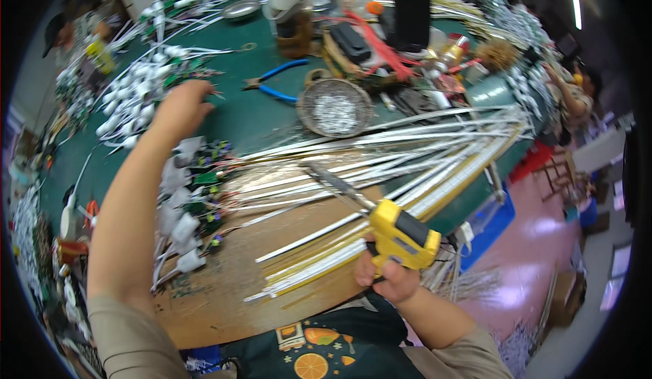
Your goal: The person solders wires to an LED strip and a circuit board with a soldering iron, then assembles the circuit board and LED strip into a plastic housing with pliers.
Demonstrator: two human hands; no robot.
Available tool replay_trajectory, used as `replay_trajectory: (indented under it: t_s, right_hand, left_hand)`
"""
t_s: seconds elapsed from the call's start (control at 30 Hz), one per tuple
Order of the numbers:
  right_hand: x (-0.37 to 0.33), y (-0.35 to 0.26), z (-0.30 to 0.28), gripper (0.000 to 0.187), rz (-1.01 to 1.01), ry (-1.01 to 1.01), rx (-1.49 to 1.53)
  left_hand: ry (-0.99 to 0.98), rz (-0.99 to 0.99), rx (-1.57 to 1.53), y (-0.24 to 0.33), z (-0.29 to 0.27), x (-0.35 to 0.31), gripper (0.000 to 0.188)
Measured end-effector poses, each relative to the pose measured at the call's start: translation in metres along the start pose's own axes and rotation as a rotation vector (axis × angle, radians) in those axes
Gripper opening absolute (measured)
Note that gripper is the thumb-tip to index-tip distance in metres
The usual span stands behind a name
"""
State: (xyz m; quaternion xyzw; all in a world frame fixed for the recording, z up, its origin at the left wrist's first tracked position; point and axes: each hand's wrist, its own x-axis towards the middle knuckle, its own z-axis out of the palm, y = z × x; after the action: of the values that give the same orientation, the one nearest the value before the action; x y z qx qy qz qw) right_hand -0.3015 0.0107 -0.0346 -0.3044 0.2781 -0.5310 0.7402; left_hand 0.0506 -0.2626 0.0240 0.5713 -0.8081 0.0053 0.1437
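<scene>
Dish (305, 109), round with a dark rim, stands mid-tabletop (238, 124) just beyond the brown board (224, 319) at the near edge; it contains a heap of shiny silvery bits. Jar (291, 0), with white upper part and wire-like handle, stands toward the far edge; its lower portion shows brown, contents not identifiable. Shallow metal dish (241, 9) lies left of the jar; its contents cannot be made out.

Left arm is extended forward over the left part of the tabletop, wrist bent so that the left hand (185, 107) points inward. Fingers are partly curled, thumb apart; whether anything is gripped cannot be told. The hand is at the cluster of white caps (139, 87) toward the left edge. Blue-handled pliers (277, 92) lie open, well apart from the hand.

Right arm is bent, forearm low beside the near edge. Right hand (388, 280) is closed around the handle of the yellow tool (407, 240), its long nozzle directed toward the far left corner. The tool is above the white and yellow strips (319, 270); contact cannot be confirmed. The strips lie across the board, some running toward the right edge. White housings with green boards (182, 229) are grouped at the board's left edge.
</scene>
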Motion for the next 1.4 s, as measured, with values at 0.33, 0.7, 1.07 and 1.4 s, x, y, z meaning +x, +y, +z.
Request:
replay_trajectory:
  t_s: [0.33,0.7,1.07,1.4]
  right_hand:
    - [-0.002,-0.003,0.004,0.059,-0.045,0.027,-0.044]
    - [-0.002,0.005,-0.004,0.017,-0.040,0.137,-0.196]
    - [0.006,-0.003,0.003,0.050,-0.251,-0.016,-0.257]
    - [0.005,-0.003,0.006,0.052,-0.341,-0.032,-0.268]
  left_hand:
    - [0.768,-0.238,-0.682,-0.018,-0.105,-0.081,0.028]
    - [0.061,0.265,-0.032,0.138,-0.058,-0.204,0.027]
    - [-0.142,-0.085,-0.168,0.125,-0.007,-0.241,0.024]
    - [-0.111,-0.095,-0.230,0.109,-0.004,-0.260,0.023]
